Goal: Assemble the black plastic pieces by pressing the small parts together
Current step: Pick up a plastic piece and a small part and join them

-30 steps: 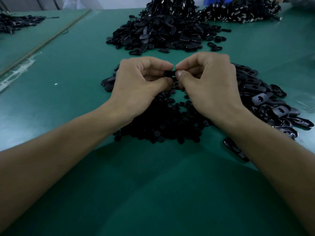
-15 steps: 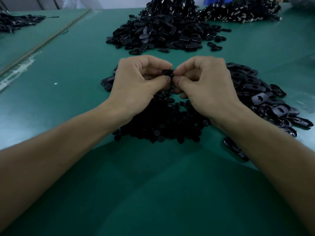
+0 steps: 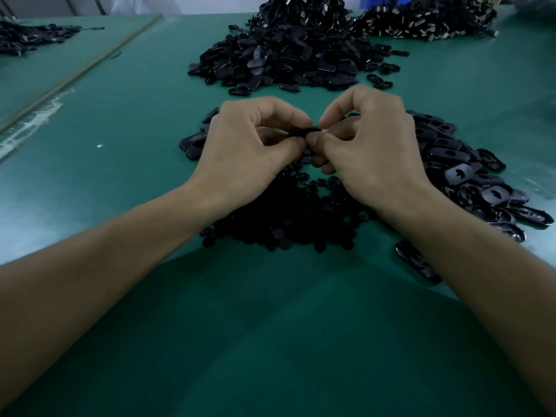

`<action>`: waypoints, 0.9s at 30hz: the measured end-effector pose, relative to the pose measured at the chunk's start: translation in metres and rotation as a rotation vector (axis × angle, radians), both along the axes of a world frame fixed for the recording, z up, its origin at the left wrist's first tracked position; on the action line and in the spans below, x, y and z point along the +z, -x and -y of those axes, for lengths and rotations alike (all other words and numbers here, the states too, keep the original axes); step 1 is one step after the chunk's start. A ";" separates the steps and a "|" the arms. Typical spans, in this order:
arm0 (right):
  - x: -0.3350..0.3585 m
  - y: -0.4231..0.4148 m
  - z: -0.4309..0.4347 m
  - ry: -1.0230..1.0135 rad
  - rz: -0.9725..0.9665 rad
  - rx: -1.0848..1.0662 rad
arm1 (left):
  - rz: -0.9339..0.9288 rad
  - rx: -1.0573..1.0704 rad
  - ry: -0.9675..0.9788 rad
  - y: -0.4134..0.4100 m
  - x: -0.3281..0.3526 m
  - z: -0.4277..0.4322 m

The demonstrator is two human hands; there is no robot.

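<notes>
My left hand [image 3: 246,152] and my right hand [image 3: 373,152] meet above the green table, and both pinch one small black plastic piece [image 3: 304,132] between thumbs and forefingers. Most of the piece is hidden by my fingertips. Under my hands lies a heap of small round black parts [image 3: 288,218]. To the right spreads a pile of larger flat oval black pieces [image 3: 469,176] with holes in them.
A big mound of black oval pieces [image 3: 282,55] rises at the back centre. Another dark pile [image 3: 427,22] sits at the back right, and a smaller one [image 3: 27,37] at the far left. A table seam [image 3: 81,73] runs diagonally on the left.
My hands have stayed together on the piece. The fingers have shifted slightly, and the right hand's knuckles are now raised a little higher.
</notes>
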State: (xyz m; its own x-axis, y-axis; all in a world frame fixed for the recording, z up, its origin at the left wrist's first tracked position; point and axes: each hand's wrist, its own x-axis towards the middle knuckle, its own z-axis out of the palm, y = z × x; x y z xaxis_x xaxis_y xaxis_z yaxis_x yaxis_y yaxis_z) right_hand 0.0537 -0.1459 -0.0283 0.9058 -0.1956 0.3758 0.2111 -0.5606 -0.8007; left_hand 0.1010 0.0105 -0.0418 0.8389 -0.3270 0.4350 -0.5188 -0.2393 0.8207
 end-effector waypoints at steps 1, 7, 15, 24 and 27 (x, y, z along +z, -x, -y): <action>0.000 0.000 0.000 0.017 0.005 -0.008 | 0.021 0.002 -0.025 0.000 0.001 0.000; -0.001 0.003 -0.005 0.142 0.046 0.042 | 0.154 0.058 -0.119 0.003 0.004 -0.001; 0.000 0.003 -0.001 0.187 0.074 0.091 | 0.179 0.074 -0.134 -0.001 0.002 -0.002; -0.002 -0.004 0.011 0.204 0.069 0.069 | 0.012 -0.036 -0.011 -0.003 0.002 -0.004; -0.001 -0.007 0.016 0.087 -0.017 0.133 | -0.083 -0.084 0.027 -0.004 0.003 -0.005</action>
